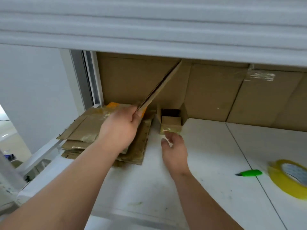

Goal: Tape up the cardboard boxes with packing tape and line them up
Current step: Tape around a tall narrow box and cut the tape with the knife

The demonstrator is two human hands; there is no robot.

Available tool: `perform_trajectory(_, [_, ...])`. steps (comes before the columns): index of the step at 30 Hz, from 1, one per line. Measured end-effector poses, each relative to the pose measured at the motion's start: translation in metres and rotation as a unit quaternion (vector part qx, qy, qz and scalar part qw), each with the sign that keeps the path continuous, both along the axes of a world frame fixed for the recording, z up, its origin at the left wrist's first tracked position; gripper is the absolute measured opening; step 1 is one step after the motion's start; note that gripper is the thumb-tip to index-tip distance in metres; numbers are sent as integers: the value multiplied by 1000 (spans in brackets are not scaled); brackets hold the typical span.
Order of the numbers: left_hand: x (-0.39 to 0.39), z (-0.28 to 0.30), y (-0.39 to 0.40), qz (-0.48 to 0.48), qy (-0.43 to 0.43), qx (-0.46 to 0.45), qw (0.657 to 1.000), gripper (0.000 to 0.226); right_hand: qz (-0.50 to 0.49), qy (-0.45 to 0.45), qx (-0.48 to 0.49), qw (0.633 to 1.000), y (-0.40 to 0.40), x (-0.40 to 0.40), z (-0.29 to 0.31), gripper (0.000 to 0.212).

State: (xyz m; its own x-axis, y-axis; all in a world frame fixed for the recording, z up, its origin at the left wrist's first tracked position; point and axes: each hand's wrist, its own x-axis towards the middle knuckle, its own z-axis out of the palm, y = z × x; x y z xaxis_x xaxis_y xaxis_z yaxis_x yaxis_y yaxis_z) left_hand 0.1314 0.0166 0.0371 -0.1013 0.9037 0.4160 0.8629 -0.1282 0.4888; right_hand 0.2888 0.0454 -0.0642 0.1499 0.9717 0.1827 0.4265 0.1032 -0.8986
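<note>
The left hand [123,128] grips a flattened box [159,85] by its edge, probably to unfold it; the right hand [174,150] (open) hovers near a small box [171,123].

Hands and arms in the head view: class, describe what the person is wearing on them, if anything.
Both arms are bare as far as the frame shows, with no sleeves visible. The left hand and right hand wear no gloves. No watch, bracelet or ring shows on either wrist or on the fingers.
</note>
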Motion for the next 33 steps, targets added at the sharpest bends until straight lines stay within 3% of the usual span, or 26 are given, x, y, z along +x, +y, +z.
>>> perform_trajectory(4, [37,0,-23,-88,-14,-58,994,37,-82,141,20,986,-26,59,10,57])
perform_trajectory(7, [71,-1,-43,-155,-15,-143,977,37,-107,173,39,978,-52,115,17,80])
perform_trajectory(12, [131,-2,-76,-240,20,-274,931,23,-116,203,46,971,-102,193,20,82])
perform_trajectory(16, [163,-4,-98,-228,78,-265,934,25,-141,230,7,963,-134,233,11,75])
perform_trajectory(21, [191,-14,-112,-93,169,-150,970,25,-163,159,-2,974,-160,259,1,23])
perform_trajectory(24, [197,-37,-113,-22,193,-70,978,35,-153,136,8,979,-171,261,-5,28])
perform_trajectory(28, [182,-68,-108,12,74,-97,992,64,-130,154,6,979,-175,266,-14,24])
perform_trajectory(30, [175,-75,-106,26,-60,-124,990,72,-132,173,3,976,-175,268,-17,18])
perform_trajectory(33, [170,-77,-104,11,-282,-136,950,70,-137,184,19,973,-173,263,-20,7])
